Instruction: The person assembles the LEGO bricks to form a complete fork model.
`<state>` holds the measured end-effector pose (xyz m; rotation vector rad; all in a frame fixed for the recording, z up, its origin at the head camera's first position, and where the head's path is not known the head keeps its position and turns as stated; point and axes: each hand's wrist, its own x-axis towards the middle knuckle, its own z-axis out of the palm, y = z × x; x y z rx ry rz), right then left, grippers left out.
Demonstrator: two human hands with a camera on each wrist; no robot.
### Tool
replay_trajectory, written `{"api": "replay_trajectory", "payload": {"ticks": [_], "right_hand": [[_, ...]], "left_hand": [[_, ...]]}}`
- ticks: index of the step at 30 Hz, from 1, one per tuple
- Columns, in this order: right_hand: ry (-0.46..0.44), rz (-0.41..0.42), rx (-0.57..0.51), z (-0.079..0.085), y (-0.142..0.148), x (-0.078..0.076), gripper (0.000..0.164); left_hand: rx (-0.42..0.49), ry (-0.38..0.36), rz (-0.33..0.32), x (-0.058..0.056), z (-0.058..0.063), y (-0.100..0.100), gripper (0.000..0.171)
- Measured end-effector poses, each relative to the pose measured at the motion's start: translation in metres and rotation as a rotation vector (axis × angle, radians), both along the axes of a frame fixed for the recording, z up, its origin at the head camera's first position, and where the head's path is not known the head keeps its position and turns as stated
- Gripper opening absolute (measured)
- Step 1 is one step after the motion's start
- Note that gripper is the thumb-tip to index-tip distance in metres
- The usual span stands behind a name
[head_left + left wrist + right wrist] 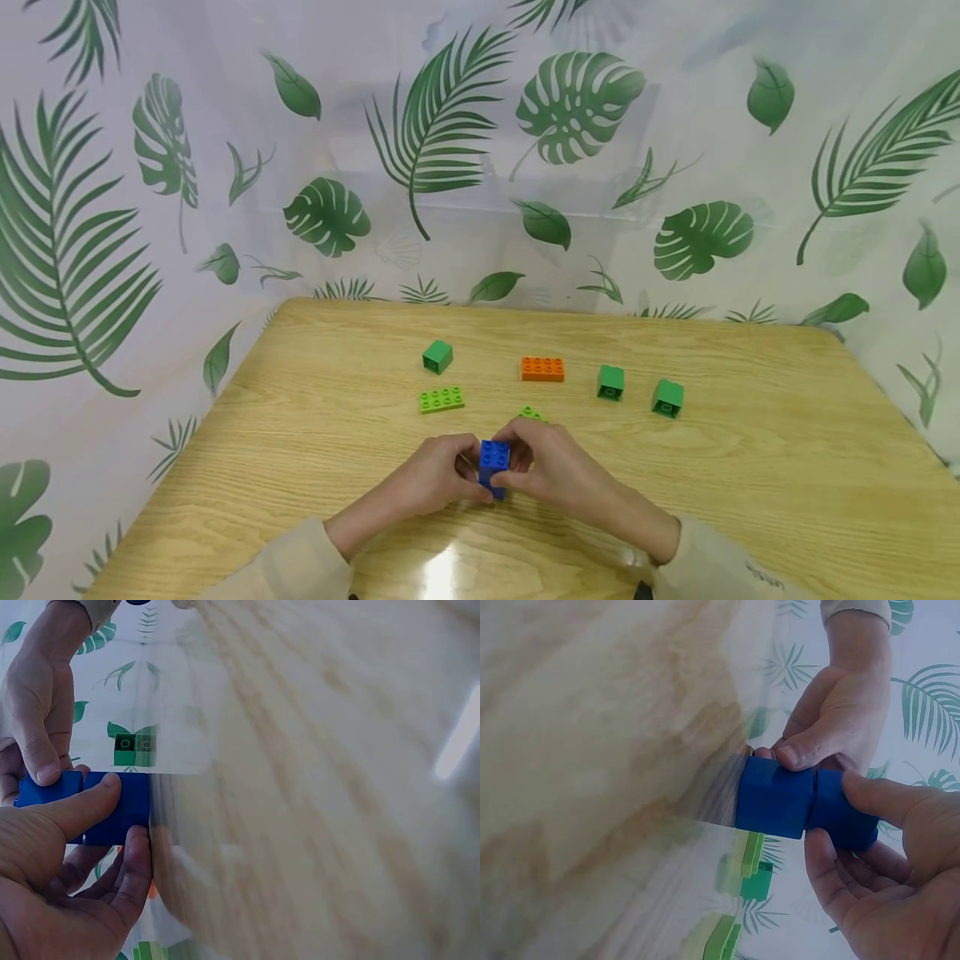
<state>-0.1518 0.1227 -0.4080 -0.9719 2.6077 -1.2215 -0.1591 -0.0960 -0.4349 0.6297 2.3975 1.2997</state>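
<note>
Two blue toy building bricks stand one over the other near the table's front middle. My left hand (435, 477) grips the lower blue brick (771, 801) between thumb and fingers, low at the tabletop. The upper blue brick (493, 456), studs facing up, is pinched by my right hand (558, 467). A thin seam shows between the two bricks in both wrist views, and the upper one looks slightly tilted in the right wrist view. Just beyond the right hand lies a light green brick (531, 412), partly hidden by it.
Farther back on the wooden table (337, 358) lie another light green brick (441, 401), an orange brick (542, 370) and a green brick (437, 357). Two more green bricks (611, 383) sit to the right. A leaf-patterned curtain (465, 250) hangs behind the table.
</note>
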Motion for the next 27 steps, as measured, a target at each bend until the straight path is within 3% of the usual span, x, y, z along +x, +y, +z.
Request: {"api": "replay_trajectory", "payload": {"ticks": [12, 27], "right_hand": [[0.029, -0.004, 0.098, 0.0062, -0.0048, -0.0012, 0.023], [-0.022, 0.023, 0.085, 0.0036, -0.0024, -0.0064, 0.022]], "left_hand": [[0.023, -0.004, -0.005, -0.0022, -0.0022, 0.0006, 0.026], [0.029, 0.003, -0.032, 0.0, -0.0012, -0.002, 0.022]]}}
